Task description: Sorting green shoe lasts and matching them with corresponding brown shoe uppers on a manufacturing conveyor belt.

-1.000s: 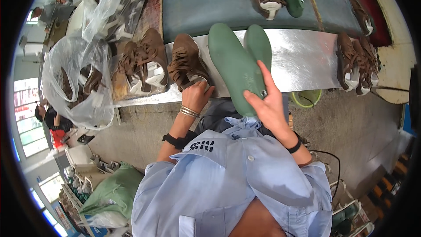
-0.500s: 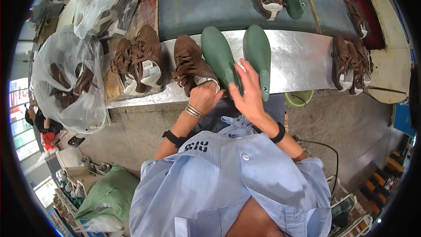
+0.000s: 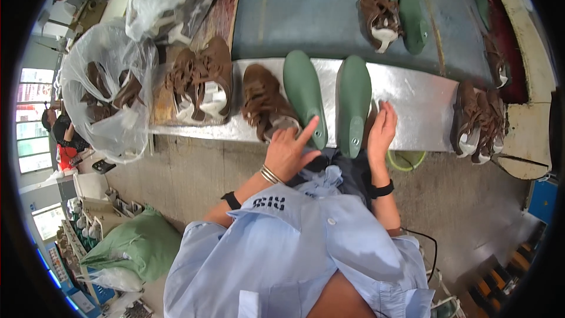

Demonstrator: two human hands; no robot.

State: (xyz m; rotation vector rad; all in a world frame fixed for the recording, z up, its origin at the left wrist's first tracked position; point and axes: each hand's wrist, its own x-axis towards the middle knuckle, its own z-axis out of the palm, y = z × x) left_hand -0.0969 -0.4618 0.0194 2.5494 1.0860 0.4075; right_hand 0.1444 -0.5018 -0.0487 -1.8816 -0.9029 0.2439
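Two green shoe lasts, the left last (image 3: pixel 302 85) and the right last (image 3: pixel 354 97), lie side by side on a shiny metal ledge (image 3: pixel 406 91), toes away from me. Left of them is a laced brown shoe (image 3: pixel 262 97), its pale heel toward me. My left hand (image 3: pixel 286 150) is at that heel, its index finger reaching to the left last's near end and its thumb apart. Whether it touches the shoe is unclear. My right hand (image 3: pixel 382 129) stands beside the right last, fingers stretched upward. A brown sliver shows between them; I cannot tell what it is.
A pair of brown shoes (image 3: pixel 203 85) stands left on the ledge, several more brown shoes (image 3: pixel 479 118) at the right. A clear plastic bag (image 3: pixel 76 103) holds shoes. Beyond lies a grey-blue belt (image 3: pixel 306 9) carrying another shoe (image 3: pixel 378 17) and lasts. A green basket (image 3: pixel 406 160) sits below.
My right hand has moved from between the two lasts to the right side of the right last. My left index finger now extends toward the left last. The whole view has shifted slightly.
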